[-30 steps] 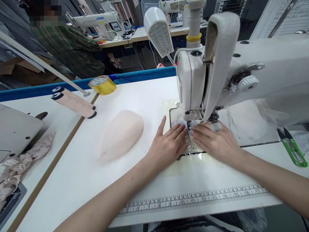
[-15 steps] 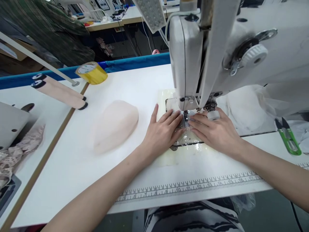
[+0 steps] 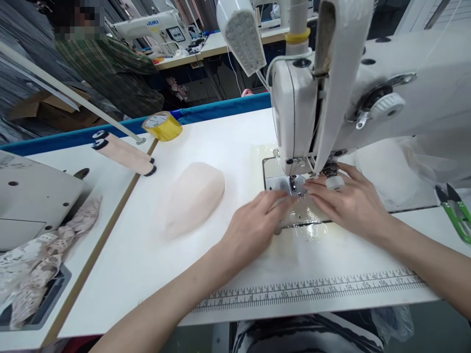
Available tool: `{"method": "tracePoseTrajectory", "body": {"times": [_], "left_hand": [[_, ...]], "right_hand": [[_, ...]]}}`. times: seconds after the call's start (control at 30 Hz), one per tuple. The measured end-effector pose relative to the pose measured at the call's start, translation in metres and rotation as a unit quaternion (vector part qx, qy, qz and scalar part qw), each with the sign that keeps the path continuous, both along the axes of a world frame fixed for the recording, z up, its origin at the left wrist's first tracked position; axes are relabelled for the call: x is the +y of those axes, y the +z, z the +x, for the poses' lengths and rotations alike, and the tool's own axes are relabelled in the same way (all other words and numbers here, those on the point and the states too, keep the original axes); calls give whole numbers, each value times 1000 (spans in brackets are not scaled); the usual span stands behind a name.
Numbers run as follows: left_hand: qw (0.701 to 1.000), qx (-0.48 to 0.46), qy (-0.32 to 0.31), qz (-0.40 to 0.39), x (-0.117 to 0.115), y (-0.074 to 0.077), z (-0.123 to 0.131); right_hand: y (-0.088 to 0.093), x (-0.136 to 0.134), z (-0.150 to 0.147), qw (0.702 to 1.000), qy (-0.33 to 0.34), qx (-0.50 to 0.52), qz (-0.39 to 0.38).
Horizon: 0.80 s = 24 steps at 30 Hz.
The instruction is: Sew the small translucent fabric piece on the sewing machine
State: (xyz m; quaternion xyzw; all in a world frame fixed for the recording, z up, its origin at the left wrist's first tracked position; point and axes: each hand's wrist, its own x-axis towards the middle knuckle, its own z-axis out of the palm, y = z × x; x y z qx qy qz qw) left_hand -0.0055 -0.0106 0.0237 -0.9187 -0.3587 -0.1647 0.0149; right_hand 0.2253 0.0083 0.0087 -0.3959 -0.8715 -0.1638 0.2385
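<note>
Though near pad-edge (image 3: 220,189), left hand (image 3: 253,223) apart

Your left hand (image 3: 253,223) curls its fingers just below the presser foot (image 3: 293,184), right of centre in the frame; your right hand (image 3: 349,200) sits to the foot's right, beneath the sewing machine (image 3: 296,117). A pale cup-shaped piece (image 3: 196,196) lies left of centre, yellow tape (image 3: 167,129) upper left, green snips (image 3: 457,215) at the right edge.

Well beyond the fingers (image 3: 322,190), we see a pale-topped bench (image 3: 217,45) — and, farther left of them, an open cardboard box (image 3: 55,109). Nearer us than the fingers, below the table edge, grey floor (image 3: 437,328) shows.
</note>
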Motion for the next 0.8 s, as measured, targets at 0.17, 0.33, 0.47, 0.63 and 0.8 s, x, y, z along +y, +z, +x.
{"method": "tracePoseTrajectory", "body": {"times": [0.17,0.33,0.47,0.63,0.8], "left_hand": [[988,61,97,-99,7,0,-1],[956,-99,142,-237,4,4,4],[866,-296,83,-394,7,11,4],[745,-417,62,-517,10,5,6],[753,-402,38,-519,8,-6,10]], "right_hand": [[0,-4,-1,991,-6,89,-100],[10,-10,-9,896,-4,209,-392],[17,-16,-16,816,28,236,-527],[13,-20,-17,720,50,265,-639],[15,-24,-25,715,74,326,-613]]}}
